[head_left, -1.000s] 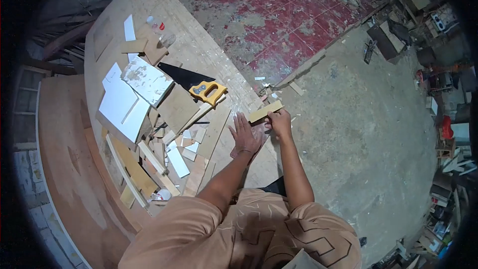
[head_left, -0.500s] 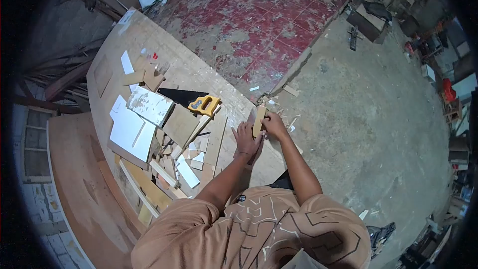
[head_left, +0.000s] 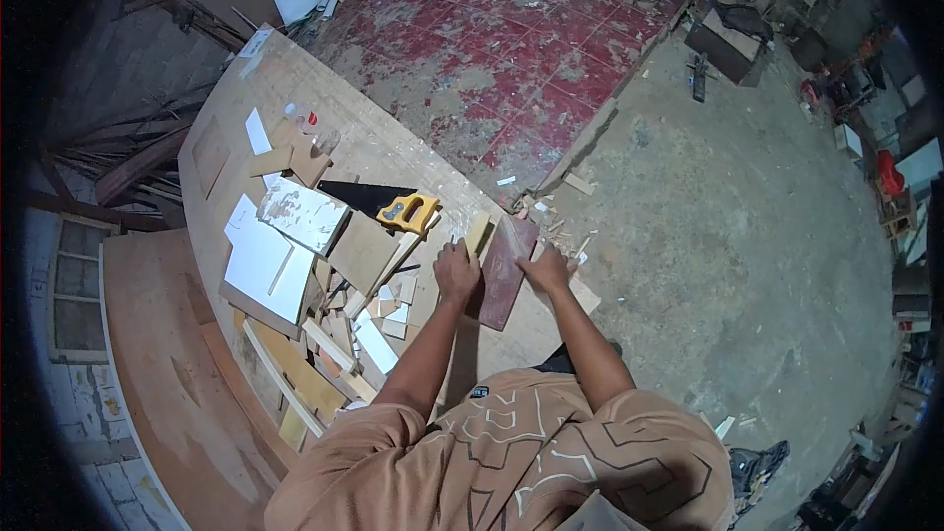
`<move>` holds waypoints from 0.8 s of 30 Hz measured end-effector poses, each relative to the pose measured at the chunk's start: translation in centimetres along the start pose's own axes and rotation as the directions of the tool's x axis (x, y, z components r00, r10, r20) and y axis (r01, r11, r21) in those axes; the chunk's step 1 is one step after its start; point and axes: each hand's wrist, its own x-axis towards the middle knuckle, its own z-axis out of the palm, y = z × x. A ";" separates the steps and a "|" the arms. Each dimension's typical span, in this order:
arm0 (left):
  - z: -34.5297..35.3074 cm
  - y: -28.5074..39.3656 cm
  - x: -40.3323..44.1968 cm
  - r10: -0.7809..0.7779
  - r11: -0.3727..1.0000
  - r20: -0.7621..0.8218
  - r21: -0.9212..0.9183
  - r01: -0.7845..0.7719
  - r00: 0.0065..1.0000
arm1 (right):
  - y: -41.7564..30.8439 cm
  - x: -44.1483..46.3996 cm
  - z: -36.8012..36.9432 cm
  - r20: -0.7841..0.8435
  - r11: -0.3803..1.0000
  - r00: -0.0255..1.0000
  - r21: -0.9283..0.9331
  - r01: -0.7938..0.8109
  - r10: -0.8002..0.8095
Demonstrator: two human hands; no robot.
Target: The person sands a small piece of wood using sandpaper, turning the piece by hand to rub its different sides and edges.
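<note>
A reddish-brown sheet that looks like sandpaper (head_left: 505, 278) lies at the near corner of the wooden workbench (head_left: 401, 150). My right hand (head_left: 549, 268) is closed at its right edge, thumb and fingers on the sheet. Left of the sheet, my left hand (head_left: 456, 272) is closed around a small light wood block (head_left: 479, 233), whose upper end sticks out past the fingers. Beyond my left hand lies a handsaw (head_left: 409, 212) with a yellow handle and dark blade.
White board pieces (head_left: 264, 265), a paint-marked white block (head_left: 303, 214) and several wood offcuts (head_left: 393, 320) cover the bench's left part. Wood scraps (head_left: 578, 183) lie on the concrete floor (head_left: 708, 236) past the bench edge. Red tiles (head_left: 511, 49) spread beyond.
Both hands were on the wood block. Now my left hand has it farther left, and my right hand has moved from the block to the reddish-brown sheet, which shows much more.
</note>
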 end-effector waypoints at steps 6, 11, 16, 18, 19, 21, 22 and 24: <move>0.2 -1.1 -0.4 0.030 0.993 0.126 0.111 -0.044 0.992 | 1.4 3.0 0.8 0.043 0.894 0.995 0.435 -0.104 0.095; 0.9 -1.0 -0.8 0.051 0.993 0.097 0.100 -0.060 0.994 | 1.4 3.6 0.7 0.006 0.938 0.995 0.335 0.091 -0.098; 0.7 -1.1 -0.5 0.060 0.993 0.088 0.093 -0.068 0.994 | -0.8 3.1 -0.9 0.022 0.897 0.997 0.439 0.057 -0.075; 0.6 -0.9 -0.3 0.092 0.993 0.174 0.054 -0.102 0.980 | -0.3 3.3 -1.2 -0.126 0.755 0.989 0.641 0.140 -0.076; 0.7 -0.8 -0.2 0.110 0.992 0.176 0.043 -0.120 0.978 | 0.3 3.4 -1.4 -0.120 0.757 0.990 0.639 0.135 -0.076; 1.2 -0.8 -0.5 0.116 0.992 0.151 0.026 -0.121 0.982 | 0.8 2.7 -4.2 -0.248 0.756 0.964 0.612 0.231 -0.095; 1.4 -0.7 -0.6 0.125 0.992 0.119 0.011 -0.127 0.985 | 0.6 2.3 -5.6 -0.311 0.755 0.945 0.594 0.279 -0.105; 1.3 -0.6 -0.4 0.109 0.994 0.134 -0.002 -0.109 0.985 | -0.4 1.0 -8.1 -0.415 0.820 0.892 0.437 0.369 -0.179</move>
